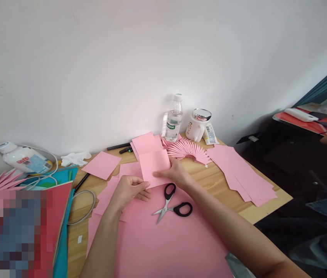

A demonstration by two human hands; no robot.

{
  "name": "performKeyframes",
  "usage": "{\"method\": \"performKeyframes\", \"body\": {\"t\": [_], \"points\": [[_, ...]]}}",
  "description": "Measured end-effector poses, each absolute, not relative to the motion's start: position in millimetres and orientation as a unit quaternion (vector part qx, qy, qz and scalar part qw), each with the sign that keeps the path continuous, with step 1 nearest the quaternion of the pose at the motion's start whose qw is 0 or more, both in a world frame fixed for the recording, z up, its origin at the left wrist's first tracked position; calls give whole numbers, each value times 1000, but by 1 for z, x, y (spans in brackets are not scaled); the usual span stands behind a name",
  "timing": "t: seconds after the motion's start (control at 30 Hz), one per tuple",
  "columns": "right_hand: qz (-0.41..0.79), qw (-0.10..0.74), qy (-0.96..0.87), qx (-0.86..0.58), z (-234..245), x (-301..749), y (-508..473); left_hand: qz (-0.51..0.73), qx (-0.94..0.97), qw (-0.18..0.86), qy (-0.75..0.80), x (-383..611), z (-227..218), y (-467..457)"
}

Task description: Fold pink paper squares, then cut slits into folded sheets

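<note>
My right hand (175, 172) grips a square sheet of pink paper (154, 164) by its right edge, thumb across the front. At the sheet's lower left corner, my left hand (131, 190) pinches it between thumb and fingers. Just below both hands, scissors (167, 206) with black handles lie with their blades slightly apart on a large pink sheet (163, 247). More pink pieces (105, 197) spread under and beside my left forearm. Behind the held sheet rests another pink square (146, 143).
A water bottle (173, 121), a white lidded mug (198, 125) and a fan of folded pink paper (189, 150) stand by the wall. Pink strips (241, 173) lie on the right of the wooden table (209, 181). At left are a white bottle (24, 158), a cable (92, 197) and a red folder (61, 216).
</note>
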State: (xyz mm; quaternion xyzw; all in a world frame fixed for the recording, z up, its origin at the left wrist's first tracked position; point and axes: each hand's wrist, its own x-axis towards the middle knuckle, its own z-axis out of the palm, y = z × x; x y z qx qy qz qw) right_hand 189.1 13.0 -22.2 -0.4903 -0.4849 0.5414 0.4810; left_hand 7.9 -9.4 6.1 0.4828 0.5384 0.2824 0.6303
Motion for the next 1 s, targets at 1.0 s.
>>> {"method": "performKeyframes", "body": {"t": [1.0], "points": [[570, 548, -410, -454, -6, 189, 10, 309, 580, 548, 519, 10, -4, -9]]}}
